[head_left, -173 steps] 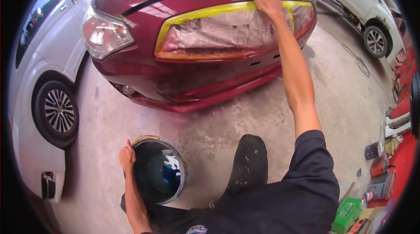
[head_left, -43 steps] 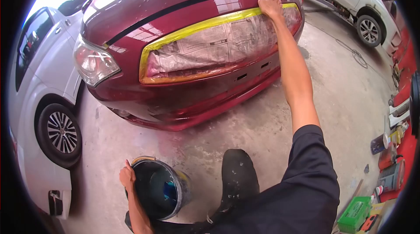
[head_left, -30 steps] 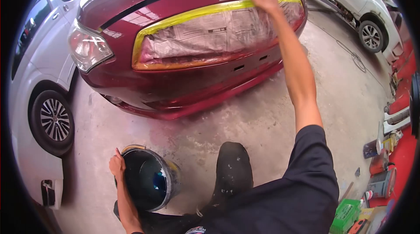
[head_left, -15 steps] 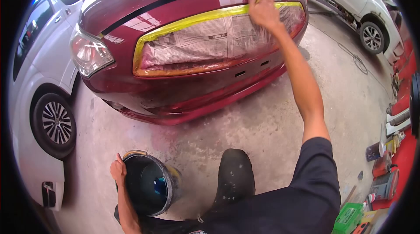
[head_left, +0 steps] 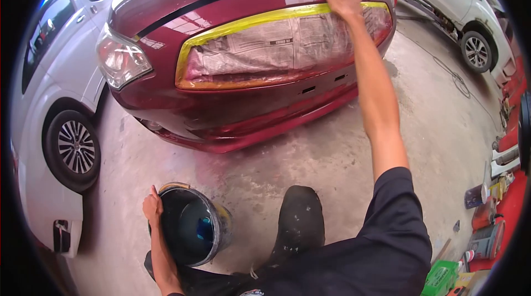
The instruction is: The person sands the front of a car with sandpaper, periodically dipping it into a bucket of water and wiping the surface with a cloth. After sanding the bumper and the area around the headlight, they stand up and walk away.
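My right hand (head_left: 345, 3) is closed at the front of a dark red car (head_left: 243, 16), close to the black gap under its bonnet. A small yellowish piece shows at its fingers; what it holds is too blurred to name. Below, yellow masking tape (head_left: 232, 28) borders newspaper (head_left: 254, 50) and clear film over the grille opening. My left hand (head_left: 153, 206) grips the rim of a black bucket (head_left: 223, 229) standing low on the left. Dark liquid lies in the bucket, with a bright blue patch in it.
A white vehicle (head_left: 61, 88) stands close on the left, another white car (head_left: 442, 3) at the far right. A cable (head_left: 459, 83) lies on the concrete floor (head_left: 249, 166). Tins and a green box (head_left: 441, 278) line the right edge.
My right hand has moved slightly to the right along the bonnet's front edge. My left hand stays at the bucket's rim. The whole view has shifted a little.
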`<state>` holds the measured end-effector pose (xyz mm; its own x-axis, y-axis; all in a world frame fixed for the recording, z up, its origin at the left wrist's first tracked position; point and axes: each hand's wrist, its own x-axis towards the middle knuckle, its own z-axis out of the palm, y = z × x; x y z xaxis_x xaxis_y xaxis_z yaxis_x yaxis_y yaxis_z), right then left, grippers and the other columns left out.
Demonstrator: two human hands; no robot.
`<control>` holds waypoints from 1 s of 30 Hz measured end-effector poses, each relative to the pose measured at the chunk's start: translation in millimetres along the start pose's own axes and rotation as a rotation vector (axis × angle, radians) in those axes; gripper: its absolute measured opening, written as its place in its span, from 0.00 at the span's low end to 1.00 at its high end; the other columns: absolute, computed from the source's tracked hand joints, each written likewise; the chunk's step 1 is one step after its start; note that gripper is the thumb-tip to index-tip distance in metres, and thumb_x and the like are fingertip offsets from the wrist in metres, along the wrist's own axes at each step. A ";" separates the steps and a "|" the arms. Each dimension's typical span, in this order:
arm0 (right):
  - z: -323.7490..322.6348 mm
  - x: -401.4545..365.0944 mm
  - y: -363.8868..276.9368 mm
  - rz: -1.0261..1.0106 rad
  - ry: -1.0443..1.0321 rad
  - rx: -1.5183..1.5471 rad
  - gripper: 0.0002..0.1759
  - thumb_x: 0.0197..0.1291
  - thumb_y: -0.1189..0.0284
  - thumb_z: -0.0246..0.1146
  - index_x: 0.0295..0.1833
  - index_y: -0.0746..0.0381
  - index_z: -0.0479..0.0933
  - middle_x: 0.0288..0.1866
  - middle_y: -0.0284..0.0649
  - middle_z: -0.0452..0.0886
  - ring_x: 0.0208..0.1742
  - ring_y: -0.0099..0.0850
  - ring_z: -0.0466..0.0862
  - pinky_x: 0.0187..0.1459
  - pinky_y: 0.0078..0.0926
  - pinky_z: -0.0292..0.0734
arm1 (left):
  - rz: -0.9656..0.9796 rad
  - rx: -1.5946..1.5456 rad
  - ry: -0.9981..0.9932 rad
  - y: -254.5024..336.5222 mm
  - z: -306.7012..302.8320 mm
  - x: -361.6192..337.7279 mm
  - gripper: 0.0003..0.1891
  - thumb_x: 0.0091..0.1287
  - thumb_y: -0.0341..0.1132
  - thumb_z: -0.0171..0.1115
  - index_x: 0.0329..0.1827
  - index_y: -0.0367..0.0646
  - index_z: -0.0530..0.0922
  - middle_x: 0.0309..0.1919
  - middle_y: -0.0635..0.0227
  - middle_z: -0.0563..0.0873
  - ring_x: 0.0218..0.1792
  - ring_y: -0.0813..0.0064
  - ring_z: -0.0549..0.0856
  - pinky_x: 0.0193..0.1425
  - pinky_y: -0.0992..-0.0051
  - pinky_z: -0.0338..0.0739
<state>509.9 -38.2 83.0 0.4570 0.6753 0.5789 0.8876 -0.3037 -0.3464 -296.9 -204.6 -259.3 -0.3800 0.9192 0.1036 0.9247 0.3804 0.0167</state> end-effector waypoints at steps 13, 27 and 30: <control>4.8 -95.5 -152.3 -0.033 0.129 0.094 0.40 0.76 0.55 0.41 0.72 0.84 0.67 0.77 0.73 0.67 0.81 0.64 0.65 0.82 0.58 0.53 | 0.034 -0.044 -0.074 0.5 -7.0 -3.9 0.46 0.85 0.64 0.29 0.38 0.32 0.90 0.40 0.36 0.90 0.47 0.35 0.89 0.55 0.43 0.81; 72.9 -219.2 -325.6 -0.408 0.452 -0.186 0.45 0.74 0.50 0.47 0.75 0.85 0.63 0.81 0.71 0.63 0.83 0.62 0.62 0.84 0.55 0.49 | 0.110 -0.106 -0.071 -4.4 -9.0 -1.2 0.45 0.85 0.63 0.32 0.36 0.33 0.90 0.37 0.36 0.89 0.43 0.36 0.90 0.51 0.45 0.83; 88.9 -198.2 -308.1 -0.527 0.467 0.030 0.45 0.75 0.51 0.47 0.76 0.85 0.61 0.82 0.71 0.60 0.85 0.62 0.59 0.85 0.56 0.47 | 0.149 -0.117 -0.069 -8.1 -9.8 0.2 0.45 0.85 0.63 0.31 0.37 0.34 0.90 0.38 0.36 0.90 0.43 0.36 0.90 0.51 0.46 0.83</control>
<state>140.7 -18.8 9.4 -0.0506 0.3662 0.9291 0.9987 0.0079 0.0513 -304.2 -208.5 -249.6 -0.2358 0.9707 0.0453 0.9658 0.2289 0.1219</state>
